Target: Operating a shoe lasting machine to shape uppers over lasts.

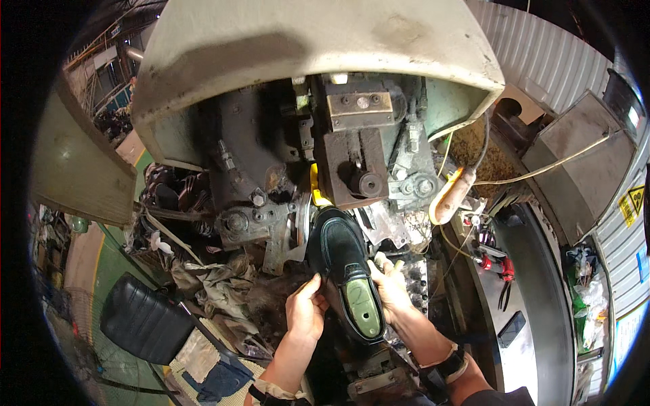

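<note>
A black slip-on shoe (333, 247) sits toe-first at the middle of a large machine, its toe just under a dark steel block (354, 166). Inside its opening shows a green shoe last (363, 308) with a small hole near the heel. My left hand (307, 311) is at the shoe's left side, thumb against the upper and fingers curled, partly hidden. On the other side, my right hand (394, 289) grips the shoe near its opening, with pale coverings on some fingertips. A yellow machine part (318, 186) stands just beyond the toe.
A pale machine hood (318, 40) overhangs the work. Right of it hangs a worn orange-and-cream handle (452, 196) on a cable. A metal bench (518, 338) at the right bears a phone (512, 329) and a red tool (497, 266). To the left stands a black padded seat (145, 318).
</note>
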Available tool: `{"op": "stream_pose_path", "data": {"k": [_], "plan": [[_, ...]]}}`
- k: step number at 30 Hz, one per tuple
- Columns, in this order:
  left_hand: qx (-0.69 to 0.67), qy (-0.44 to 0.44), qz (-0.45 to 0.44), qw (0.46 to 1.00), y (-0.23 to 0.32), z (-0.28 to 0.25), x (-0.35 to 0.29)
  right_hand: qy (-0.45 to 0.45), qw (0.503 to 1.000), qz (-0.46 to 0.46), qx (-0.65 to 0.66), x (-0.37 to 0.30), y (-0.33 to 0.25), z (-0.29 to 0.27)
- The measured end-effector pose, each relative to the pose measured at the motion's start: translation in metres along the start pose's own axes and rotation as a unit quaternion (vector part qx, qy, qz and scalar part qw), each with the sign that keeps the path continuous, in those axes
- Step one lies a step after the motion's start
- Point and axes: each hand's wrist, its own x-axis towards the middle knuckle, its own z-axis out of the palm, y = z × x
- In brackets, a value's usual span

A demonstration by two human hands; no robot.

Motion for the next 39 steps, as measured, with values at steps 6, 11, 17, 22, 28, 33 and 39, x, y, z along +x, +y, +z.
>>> {"op": "stream_pose_path", "data": {"k": [6,11,17,22,28,33,39], "plan": [[-0.024,0.011,0.006,1.0,-0.024,-0.001,0.011,0.028,1.0,-0.014,0.003,0.008,0.016,-0.006],[-0.14,0.053,0.033,0.988,-0.044,0.011,0.025,0.02,0.998,-0.066,0.003,0.025,0.038,-0.017],[-0.083,0.102,0.106,0.986,-0.059,0.008,0.037,0.013,0.994,-0.088,0.067,0.035,0.048,-0.015],[-0.138,0.087,0.08,0.983,-0.057,0.012,0.034,0.009,0.994,-0.075,0.077,0.02,0.029,-0.001],[-0.152,0.077,0.048,0.984,-0.053,0.012,0.031,-0.016,0.987,0.035,0.155,0.006,0.015,0.002],[-0.061,0.093,0.06,0.992,-0.048,0.013,0.017,-0.013,0.998,0.03,-0.061,0.009,0.037,-0.027],[0.014,-0.009,0.051,0.999,-0.061,0.036,-0.017,-0.043,0.98,0.194,-0.011,-0.04,0.003,0.004]]}}
